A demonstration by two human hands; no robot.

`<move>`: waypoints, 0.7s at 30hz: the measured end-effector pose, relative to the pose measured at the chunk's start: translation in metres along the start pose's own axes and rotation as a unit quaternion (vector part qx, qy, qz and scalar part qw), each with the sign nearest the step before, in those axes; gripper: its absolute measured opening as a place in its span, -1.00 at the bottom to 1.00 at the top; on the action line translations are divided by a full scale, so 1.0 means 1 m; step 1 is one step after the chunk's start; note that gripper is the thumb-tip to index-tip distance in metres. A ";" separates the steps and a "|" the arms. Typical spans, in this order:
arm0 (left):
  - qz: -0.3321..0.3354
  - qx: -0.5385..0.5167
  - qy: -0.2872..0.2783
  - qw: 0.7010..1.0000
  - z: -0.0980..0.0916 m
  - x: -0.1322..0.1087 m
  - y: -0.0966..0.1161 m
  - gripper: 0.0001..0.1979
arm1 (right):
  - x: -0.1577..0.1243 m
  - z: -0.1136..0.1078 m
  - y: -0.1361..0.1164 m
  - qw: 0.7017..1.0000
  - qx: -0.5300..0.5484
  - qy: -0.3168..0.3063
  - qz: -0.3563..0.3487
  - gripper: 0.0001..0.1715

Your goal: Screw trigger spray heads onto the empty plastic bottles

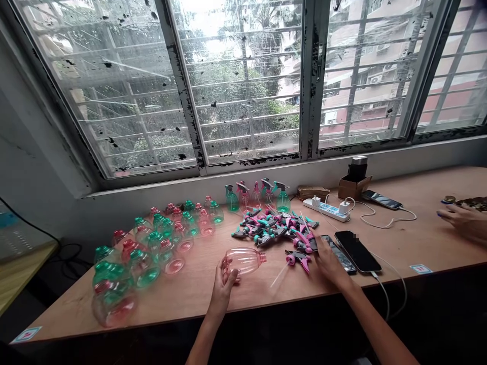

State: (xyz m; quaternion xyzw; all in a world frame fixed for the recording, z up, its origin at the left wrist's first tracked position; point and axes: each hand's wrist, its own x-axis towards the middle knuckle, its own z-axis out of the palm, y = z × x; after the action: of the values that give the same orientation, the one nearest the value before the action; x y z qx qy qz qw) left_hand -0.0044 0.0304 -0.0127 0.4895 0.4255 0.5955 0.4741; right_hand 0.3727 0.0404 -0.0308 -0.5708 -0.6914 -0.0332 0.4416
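Pink, see-thru plastic: that's the bottle (pixel 245 259) in my L hand (pixel 224 284), on its side, neck to the R, nearer the front edge of the surface (pixel 171 299) than the back. L fingers closed round its base end, thumb on the near side; can't tell if it's lifted or resting. My R hand (pixel 327 258) is at the near R side of the pile (pixel 274 225) of spray heads, fingers bent by a pink head (pixel 303 241); can't tell if they grip it or just touch. A loose head (pixel 299 258), pink + dk grey, lies btwn my hands, its clear tube (pixel 279 275) slanting twd the front edge.

Pile's mid-surface, pink, teal + dk grey mixed. Behind it, by the back edge, stand five sprayers (pixel 282 200), some green, some pink. Spare bottles (pixel 146 276), pink + green, run from the back edge twd the front L corner, where there's a label (pixel 26 334).

Just R of my R hand: two phones (pixel 357 252), one w/ a white cable (pixel 384 294) over the front edge. Near the back edge, further R: power strip (pixel 327 209), small box (pixel 353 187), third phone (pixel 382 199). R end: co-worker's hand (pixel 466 220).
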 end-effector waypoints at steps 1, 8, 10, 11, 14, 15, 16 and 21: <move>-0.001 0.002 -0.001 1.000 0.000 0.000 0.001 -0.21 | -0.001 0.002 0.002 1.000 -0.002 -0.007 0.001 -0.13; -0.006 0.010 -0.013 1.000 0.003 -0.004 0.009 -0.19 | -0.001 -0.002 -0.006 1.000 0.001 -0.013 0.011 -0.22; -0.005 0.010 -0.013 1.000 0.003 -0.004 0.010 -0.19 | 0.002 -0.005 -0.021 0.999 0.032 -0.013 0.020 -0.30; -0.005 0.010 -0.012 1.000 0.003 -0.004 0.010 -0.20 | 0.004 -0.006 -0.031 0.998 0.061 -0.014 0.028 -0.33; -0.004 0.009 -0.009 1.000 0.002 -0.003 0.008 -0.23 | 0.007 -0.004 -0.067 0.982 0.179 -0.042 0.047 -0.37; -0.004 0.009 -0.008 1.000 0.002 -0.003 0.008 -0.23 | 0.007 -0.002 -0.079 0.972 0.222 -0.046 0.056 -0.39; -0.003 0.009 -0.008 1.000 0.001 -0.003 0.008 -0.24 | 0.007 0.001 -0.091 0.959 0.270 -0.047 0.068 -0.41; -0.004 0.007 -0.008 1.000 0.001 -0.003 0.011 -0.25 | 0.005 0.015 -0.125 0.870 0.469 -0.047 0.141 -0.45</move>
State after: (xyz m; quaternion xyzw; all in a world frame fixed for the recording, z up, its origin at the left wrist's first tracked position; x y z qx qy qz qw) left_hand -0.0049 0.0251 -0.0028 0.4961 0.4279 0.5866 0.4761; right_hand 0.2618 0.0091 0.0203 -0.3889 -0.5574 0.3849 0.6245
